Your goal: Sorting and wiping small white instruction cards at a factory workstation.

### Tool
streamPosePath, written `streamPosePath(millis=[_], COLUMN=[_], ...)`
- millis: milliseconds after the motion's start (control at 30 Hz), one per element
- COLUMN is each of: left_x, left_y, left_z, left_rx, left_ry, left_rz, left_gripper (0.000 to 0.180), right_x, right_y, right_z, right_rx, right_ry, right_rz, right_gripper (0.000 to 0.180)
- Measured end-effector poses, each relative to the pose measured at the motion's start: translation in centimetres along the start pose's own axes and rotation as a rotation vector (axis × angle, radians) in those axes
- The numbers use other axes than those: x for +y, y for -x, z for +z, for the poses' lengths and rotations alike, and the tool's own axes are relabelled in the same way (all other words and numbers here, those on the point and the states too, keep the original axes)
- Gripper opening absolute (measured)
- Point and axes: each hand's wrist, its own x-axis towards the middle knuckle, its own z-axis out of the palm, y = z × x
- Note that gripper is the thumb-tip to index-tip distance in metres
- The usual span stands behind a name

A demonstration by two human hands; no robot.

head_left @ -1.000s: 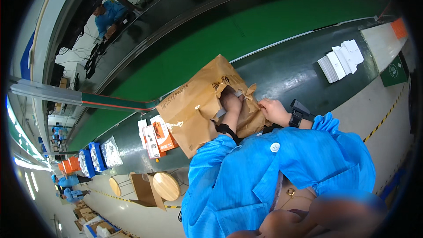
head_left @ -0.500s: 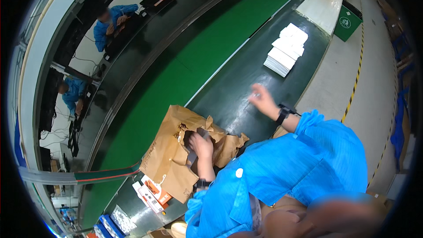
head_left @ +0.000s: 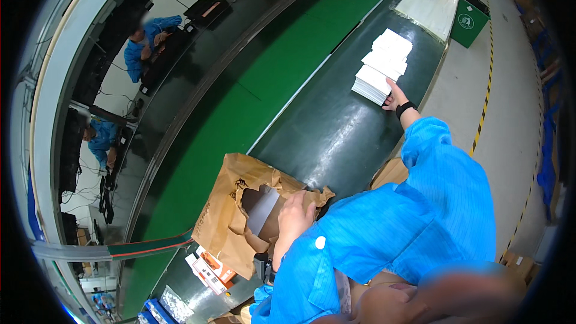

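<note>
A torn brown paper bag (head_left: pixel 225 213) lies on the dark green work surface, and pale flat contents (head_left: pixel 262 211) show through its ragged hole. My left hand (head_left: pixel 294 219) lies over the right rim of that hole, thumb apart from the fingers, with no item visible in it. Farther off, my right hand (head_left: pixel 394 97) grips the near right corner of a stack of white booklets or folded sheets (head_left: pixel 373 82). Its thumb is on top and its other fingers are partly hidden at the side. More white piles (head_left: pixel 390 48) adjoin the stack behind.
Orange-and-white boxes (head_left: pixel 211 270) sit beside the bag, with blue bins (head_left: pixel 157 311) nearer the left. A green conveyor belt (head_left: pixel 264 84) runs along the left side. A green bin (head_left: pixel 470 22) stands far right. Two people in blue work across the line.
My right hand has reached forward from above the work surface onto the white stack. My left hand has come out of the bag's hole to its right rim, uncovering the pale contents.
</note>
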Motion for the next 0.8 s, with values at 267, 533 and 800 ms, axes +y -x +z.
streamPosePath(millis=[267,533,800], left_x=[0.8,1.0,1.0], left_y=[-2.1,-2.9,-2.5], left_z=[2.2,2.4,1.7], left_rx=[-0.126,-0.130,-0.144], left_ry=[0.126,0.147,0.160], left_rz=[0.062,0.053,-0.019], left_gripper=[0.035,0.037,0.039], right_x=[0.4,0.3,1.1], right_y=[-0.2,0.2,0.5], right_z=[0.3,1.3,2.0], right_rx=[0.030,-0.022,-0.142], right_ry=[0.003,-0.080,-0.124], right_rz=[0.026,0.157,0.110], right_gripper=[0.067,0.084,0.070])
